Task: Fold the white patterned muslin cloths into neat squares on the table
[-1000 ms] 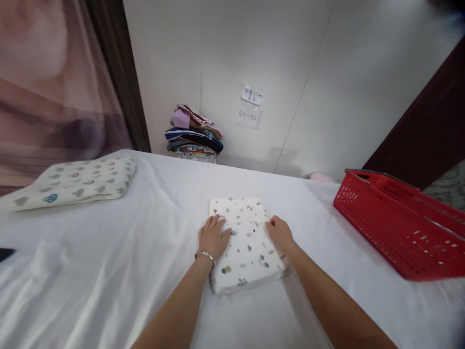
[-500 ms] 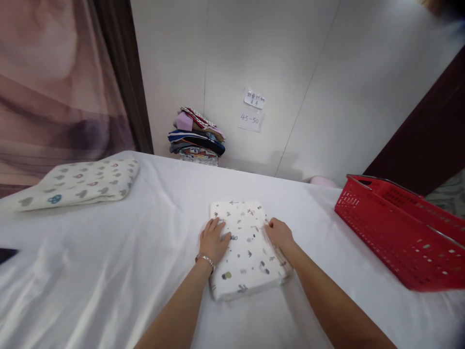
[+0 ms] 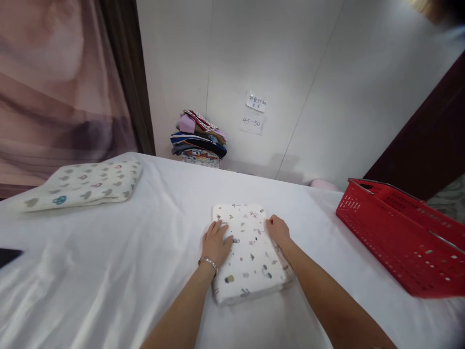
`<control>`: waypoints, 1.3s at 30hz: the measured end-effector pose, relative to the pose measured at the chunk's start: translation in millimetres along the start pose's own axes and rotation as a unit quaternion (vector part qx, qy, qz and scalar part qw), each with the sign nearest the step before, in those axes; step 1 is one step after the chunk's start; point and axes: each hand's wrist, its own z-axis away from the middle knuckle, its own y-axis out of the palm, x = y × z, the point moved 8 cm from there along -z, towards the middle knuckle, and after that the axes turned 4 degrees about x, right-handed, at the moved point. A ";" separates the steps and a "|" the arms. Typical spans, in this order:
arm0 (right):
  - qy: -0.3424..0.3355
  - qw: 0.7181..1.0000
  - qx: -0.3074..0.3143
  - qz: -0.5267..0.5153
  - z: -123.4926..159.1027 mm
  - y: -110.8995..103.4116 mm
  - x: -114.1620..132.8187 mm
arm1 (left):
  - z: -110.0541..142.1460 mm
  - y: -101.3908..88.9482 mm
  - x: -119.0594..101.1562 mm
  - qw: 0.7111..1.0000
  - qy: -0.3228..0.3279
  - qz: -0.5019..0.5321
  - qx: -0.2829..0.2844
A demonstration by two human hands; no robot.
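A folded white cloth with small printed figures (image 3: 249,252) lies on the white sheet (image 3: 109,261) in front of me. My left hand (image 3: 216,242), a bracelet on its wrist, lies flat on the cloth's left edge with fingers stretched out. My right hand (image 3: 279,231) rests on the cloth's right edge, its fingers curled down over the side; whether they pinch the fabric is hidden.
A patterned pillow (image 3: 80,184) lies at the far left of the sheet. A red plastic basket (image 3: 399,232) stands at the right. A stack of folded clothes (image 3: 199,138) sits against the white wall, below two paper notes (image 3: 252,114). A dark object (image 3: 9,256) shows at the left edge.
Both hands stay on the folded cloth with hardly any shift. The view has tilted slightly, so everything sits a little lower in the picture.
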 end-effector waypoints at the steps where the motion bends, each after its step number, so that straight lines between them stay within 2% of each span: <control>1: 0.001 1.000 0.002 0.002 -0.3 1.1 -0.5 | 0.0 0.0 -0.1 1.000 0.000 0.000 0.000; 10: -0.005 1.000 0.013 0.027 -7.0 3.0 6.4 | 0.3 -1.5 -1.7 1.000 -0.004 0.009 -0.001; 19: -0.047 0.997 -0.013 0.068 -4.3 1.4 17.0 | 0.5 -1.2 -1.6 1.000 -0.010 0.014 0.007; 29: -0.051 0.997 -0.002 0.052 -20.4 3.7 26.5 | 1.0 -0.1 -0.7 1.000 -0.010 0.018 0.005; 39: -0.023 0.999 0.035 0.005 -39.1 10.9 12.0 | 0.7 3.9 1.3 1.000 -0.001 0.008 -0.006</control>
